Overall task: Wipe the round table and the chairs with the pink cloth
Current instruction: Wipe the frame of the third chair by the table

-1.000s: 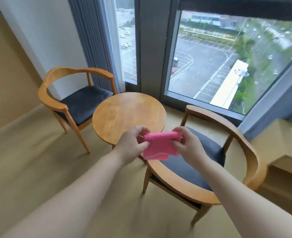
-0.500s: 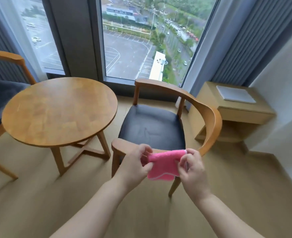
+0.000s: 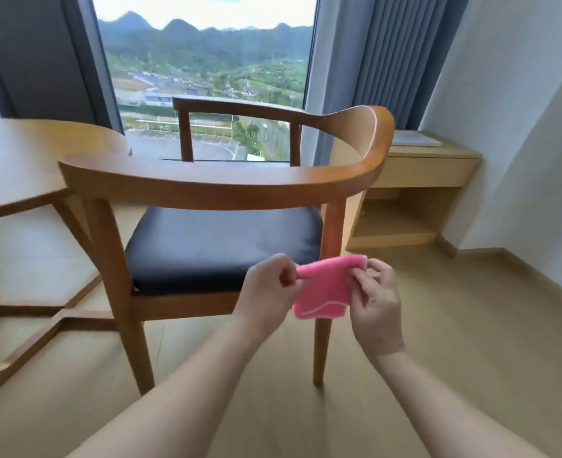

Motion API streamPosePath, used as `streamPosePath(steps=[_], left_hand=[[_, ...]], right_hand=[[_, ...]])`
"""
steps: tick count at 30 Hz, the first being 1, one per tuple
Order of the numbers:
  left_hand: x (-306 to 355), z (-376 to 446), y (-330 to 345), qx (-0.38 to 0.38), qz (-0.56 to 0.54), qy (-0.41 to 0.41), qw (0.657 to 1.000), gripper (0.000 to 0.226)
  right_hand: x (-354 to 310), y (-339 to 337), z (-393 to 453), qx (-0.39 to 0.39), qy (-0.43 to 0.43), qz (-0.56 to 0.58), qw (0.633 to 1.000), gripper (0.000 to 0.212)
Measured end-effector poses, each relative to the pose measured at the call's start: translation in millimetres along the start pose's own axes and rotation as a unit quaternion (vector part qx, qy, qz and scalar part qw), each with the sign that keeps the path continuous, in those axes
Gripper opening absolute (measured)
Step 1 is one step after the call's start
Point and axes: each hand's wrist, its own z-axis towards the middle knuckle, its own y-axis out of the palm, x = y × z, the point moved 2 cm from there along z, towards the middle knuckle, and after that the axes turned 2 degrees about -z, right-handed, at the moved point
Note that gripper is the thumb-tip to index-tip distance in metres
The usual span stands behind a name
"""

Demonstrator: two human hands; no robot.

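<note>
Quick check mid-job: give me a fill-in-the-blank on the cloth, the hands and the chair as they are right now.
1. The pink cloth is held by ____ hands, the left hand and the right hand.
2. The cloth hangs in front of the wooden armchair, whose seat cushion is ____ in colour.
3. The round table stands to the ____ of the armchair.
4. The cloth is not yet touching the ____ top.

Missing words: both; black; left; table

We now lower and closer: chair (image 3: 207, 190) fills view, armrest level with us, window horizon visible. Bench (image 3: 18, 160) pushed to left edge; second chair gone from view. Hands, pink cloth (image 3: 322, 292) now before chair's front-right leg.
</note>
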Motion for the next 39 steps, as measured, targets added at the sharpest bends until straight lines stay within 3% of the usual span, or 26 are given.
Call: streamPosePath(steps=[7,12,18,23,28,32,36,39], left_hand=[[4.4,22.0,24.4,0.074,-0.024,0.059,0.995,0.034],[27.3,33.0,8.4,0.074,0.009,0.097,0.992,0.028],[-17.9,-11.5,-17.4,0.078,0.112,0.096,0.986,0.017],[-56.5,-48.1,-30.1,0.096,0.131,0.104,0.981,0.021],[-106.7,-89.2,-34.4,0.075,0.187,0.094,0.975,0.021],[-132.4,-103.8,-35.4,0.058,0.183,0.07,0.979,0.02],[-149.8,-112.1,-32.2,0.031,0.194,0.046,0.979,0.017],[-157.2,-111.9,-35.9,0.029,0.189,0.035,0.981,0.015]], right_hand=[[6.9,10.8,9.4,0.029,-0.027,-0.005,0.999,0.067],[2.9,15.2,57.0,0.041,-0.011,-0.065,0.997,0.079],[16.1,45.8,59.1,0.04,0.001,-0.175,0.984,0.078],[33.7,67.6,39.1,0.045,0.024,-0.008,0.999,0.071],[68.7,95.2,-18.5,0.015,0.046,0.003,0.999,0.073],[84.2,111.3,-41.8,0.04,0.05,0.021,0.998,0.072],[102.8,114.7,-62.2,0.02,-0.011,-0.011,1.0,0.071],[114.4,117.7,-69.0,0.032,-0.136,-0.117,0.983,0.056]])
